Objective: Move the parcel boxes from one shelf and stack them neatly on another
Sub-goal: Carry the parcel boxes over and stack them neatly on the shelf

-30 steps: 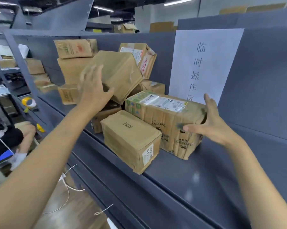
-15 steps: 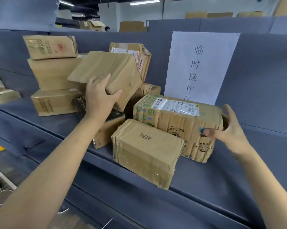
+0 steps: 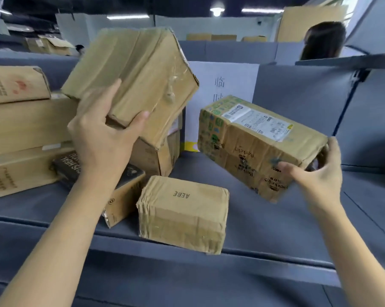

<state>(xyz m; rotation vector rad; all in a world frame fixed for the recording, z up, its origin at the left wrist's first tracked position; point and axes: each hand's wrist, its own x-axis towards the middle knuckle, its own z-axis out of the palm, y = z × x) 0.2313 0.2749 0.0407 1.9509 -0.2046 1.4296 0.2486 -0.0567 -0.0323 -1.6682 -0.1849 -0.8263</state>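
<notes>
Left hand [image 3: 103,138] grips the near bottom corner of a tilted plain box [image 3: 138,80], thumb on one face and fingers on another, holding it up at 11 o'clock above the shelf [image 3: 264,220]. Right hand [image 3: 317,176] clamps the end of the labelled box [image 3: 253,145] at 3 o'clock, thumb on the front face and fingers round the end; it is tilted, and whether it is clear of the shelf cannot be told. Small taped box [image 3: 182,213] sits on the front edge at 6 o'clock, between both arms, untouched. Left stack [image 3: 25,125] is cut off by the frame. Paper sign [image 3: 222,85] is mostly hidden by boxes. All are creased brown cardboard with glossy tape.
</notes>
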